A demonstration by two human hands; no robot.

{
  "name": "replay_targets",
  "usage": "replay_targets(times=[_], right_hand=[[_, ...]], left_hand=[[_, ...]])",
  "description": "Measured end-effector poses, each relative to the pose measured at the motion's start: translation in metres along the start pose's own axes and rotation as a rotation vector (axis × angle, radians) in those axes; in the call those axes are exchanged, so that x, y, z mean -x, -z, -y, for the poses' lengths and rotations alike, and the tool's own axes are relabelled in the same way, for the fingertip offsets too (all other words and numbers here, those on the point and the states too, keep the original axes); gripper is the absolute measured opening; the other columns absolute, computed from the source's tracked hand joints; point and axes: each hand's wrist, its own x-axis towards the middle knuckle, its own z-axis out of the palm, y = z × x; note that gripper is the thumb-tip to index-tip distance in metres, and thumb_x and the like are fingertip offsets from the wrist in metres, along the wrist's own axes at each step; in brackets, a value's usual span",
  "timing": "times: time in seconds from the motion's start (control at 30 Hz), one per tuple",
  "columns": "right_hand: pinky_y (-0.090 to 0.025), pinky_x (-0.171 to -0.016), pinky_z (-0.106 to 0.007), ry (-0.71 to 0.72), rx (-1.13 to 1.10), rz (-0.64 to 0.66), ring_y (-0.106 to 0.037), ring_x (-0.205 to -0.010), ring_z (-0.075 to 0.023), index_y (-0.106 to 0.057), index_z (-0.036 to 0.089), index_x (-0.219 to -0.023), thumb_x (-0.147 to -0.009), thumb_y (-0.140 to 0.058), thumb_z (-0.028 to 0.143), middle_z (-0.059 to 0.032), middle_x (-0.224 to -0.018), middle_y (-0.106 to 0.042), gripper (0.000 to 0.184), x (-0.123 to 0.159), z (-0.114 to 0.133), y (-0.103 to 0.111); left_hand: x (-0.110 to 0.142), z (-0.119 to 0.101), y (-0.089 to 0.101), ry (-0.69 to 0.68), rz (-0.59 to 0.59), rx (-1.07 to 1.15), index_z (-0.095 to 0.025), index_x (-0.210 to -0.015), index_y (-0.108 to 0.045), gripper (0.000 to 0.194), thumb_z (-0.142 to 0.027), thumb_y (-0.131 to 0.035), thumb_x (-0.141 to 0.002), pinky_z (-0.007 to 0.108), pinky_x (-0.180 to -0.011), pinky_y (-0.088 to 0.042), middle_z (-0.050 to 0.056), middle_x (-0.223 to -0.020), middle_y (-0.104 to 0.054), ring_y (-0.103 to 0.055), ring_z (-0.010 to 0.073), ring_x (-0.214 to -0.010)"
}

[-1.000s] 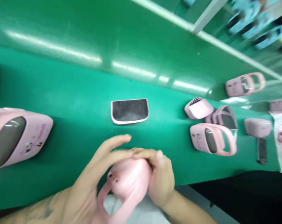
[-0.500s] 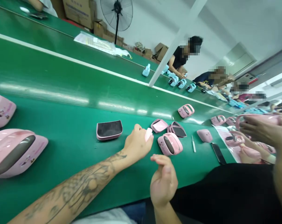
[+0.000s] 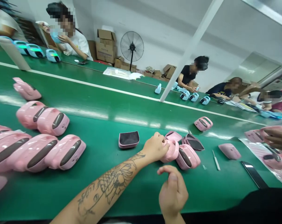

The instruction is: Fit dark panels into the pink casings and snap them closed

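Note:
My left hand [image 3: 156, 147], at the end of a tattooed forearm, is closed on a small pink plastic housing with a loop handle [image 3: 171, 151]; my fingers hide its left part. Close against its right side lies another pink housing [image 3: 188, 156] with a dark oval window. My right hand [image 3: 173, 189] hovers just below them, fingers loosely curled, thumb apart and nothing in it. Behind the held housing are a flat pink shell part [image 3: 173, 136] and dark-faced panels with pink rims [image 3: 193, 142]. A similar dark-faced panel [image 3: 129, 140] lies left of my left hand.
Several pink housings [image 3: 65, 152] crowd the left of the green table [image 3: 122, 183]. On the right are a white pen-like tool [image 3: 216, 161], a pink shell [image 3: 229, 151] and a black phone [image 3: 254, 174]. A co-worker's hand [image 3: 277, 139] holds a pink part at the right edge.
The view has swung left, bringing more pink housings into sight. The housing in my left hand now shows more fully, beside the windowed one. My right hand's fingers have curled further.

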Motion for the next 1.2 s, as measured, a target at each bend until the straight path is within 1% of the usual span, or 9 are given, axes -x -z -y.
replay_targets(times=[0.17, 0.33, 0.5, 0.67, 0.87, 0.93, 1.0, 1.1, 1.2], right_hand=[[-0.057, -0.108, -0.052, -0.130, 0.182, -0.165, -0.067, -0.131, -0.0355, -0.071, 0.018, -0.134, -0.097, -0.069, 0.050, -0.0199, -0.143, -0.068, 0.049, -0.061, -0.019, -0.007], [-0.061, -0.091, -0.046, -0.235, 0.222, 0.034, -0.075, -0.099, -0.0304, -0.078, 0.015, -0.125, -0.093, -0.067, 0.055, -0.0158, -0.114, -0.082, 0.052, -0.079, -0.032, -0.016], [-0.059, -0.098, -0.047, -0.138, 0.275, 0.085, -0.074, -0.112, -0.0323, -0.082, 0.016, -0.113, -0.088, -0.061, 0.044, -0.0186, -0.123, -0.082, 0.043, -0.093, -0.040, -0.032], [-0.058, -0.091, -0.049, -0.137, 0.395, 0.076, -0.075, -0.100, -0.0343, -0.081, 0.013, -0.119, -0.088, -0.059, 0.038, -0.0197, -0.113, -0.083, 0.045, -0.108, -0.043, -0.023], [-0.039, -0.123, -0.061, 0.008, 0.488, -0.032, -0.057, -0.143, -0.0440, -0.079, 0.013, -0.125, -0.093, -0.065, 0.042, -0.0260, -0.148, -0.066, 0.045, -0.101, -0.020, -0.018], [-0.045, -0.117, -0.058, 0.077, 0.429, 0.004, -0.063, -0.133, -0.0399, -0.078, 0.014, -0.122, -0.099, -0.061, 0.044, -0.0242, -0.137, -0.069, 0.041, -0.097, -0.008, -0.033], [-0.054, -0.102, -0.050, 0.067, 0.320, 0.220, -0.071, -0.109, -0.0321, -0.078, 0.018, -0.117, -0.104, -0.055, 0.045, -0.0176, -0.117, -0.075, 0.038, -0.095, 0.002, -0.060], [-0.056, -0.078, -0.038, -0.004, 0.265, 0.484, -0.070, -0.080, -0.0231, -0.080, 0.022, -0.112, -0.099, -0.063, 0.047, -0.0073, -0.098, -0.078, 0.033, -0.099, 0.005, -0.107], [-0.048, -0.067, -0.033, -0.053, 0.278, 0.600, -0.066, -0.071, -0.0212, -0.079, 0.024, -0.089, -0.091, -0.071, 0.043, -0.0025, -0.080, -0.075, 0.021, -0.102, -0.002, -0.140]], left_hand=[[0.013, 0.019, -0.009, -0.028, 0.036, 0.077, -0.020, -0.092, -0.074, 0.019, -0.028, -0.059, -0.101, 0.037, -0.089, -0.058, 0.010, -0.108, -0.074, -0.073, 0.0259, -0.099], [0.030, 0.036, -0.028, -0.038, -0.007, 0.213, -0.018, -0.104, -0.073, 0.016, -0.016, -0.064, -0.091, 0.038, -0.090, -0.059, 0.011, -0.110, -0.076, -0.073, 0.0264, -0.100], [0.018, 0.042, -0.046, -0.088, -0.046, 0.366, -0.017, -0.128, -0.070, 0.043, -0.011, -0.067, -0.086, 0.038, -0.097, -0.063, 0.014, -0.131, -0.073, -0.073, 0.0275, -0.116], [0.015, 0.035, -0.054, -0.123, -0.053, 0.400, -0.016, -0.124, -0.075, 0.039, -0.010, -0.066, -0.086, 0.041, -0.096, -0.066, 0.015, -0.125, -0.076, -0.077, 0.0285, -0.110], [0.053, 0.062, 0.002, -0.200, -0.216, 0.271, -0.020, -0.131, -0.074, 0.037, -0.022, -0.061, -0.097, 0.050, -0.125, -0.053, 0.016, -0.150, -0.068, -0.067, 0.0319, -0.140], [0.062, 0.085, 0.032, -0.223, -0.453, 0.105, -0.020, -0.131, -0.073, 0.036, -0.024, -0.061, -0.098, 0.053, -0.125, -0.051, 0.017, -0.147, -0.070, -0.066, 0.0340, -0.141], [0.065, 0.112, 0.058, -0.170, -0.643, -0.028, -0.020, -0.130, -0.073, 0.037, -0.023, -0.063, -0.095, 0.056, -0.124, -0.051, 0.016, -0.142, -0.072, -0.067, 0.0356, -0.137], [0.063, 0.146, 0.078, -0.034, -0.732, -0.032, -0.018, -0.123, -0.072, 0.036, -0.021, -0.057, -0.091, 0.053, -0.115, -0.057, 0.016, -0.131, -0.075, -0.071, 0.0336, -0.125], [0.064, 0.165, 0.075, 0.028, -0.741, -0.015, -0.019, -0.099, -0.072, 0.022, -0.018, -0.052, -0.089, 0.044, -0.095, -0.063, 0.011, -0.106, -0.077, -0.075, 0.0281, -0.102]])
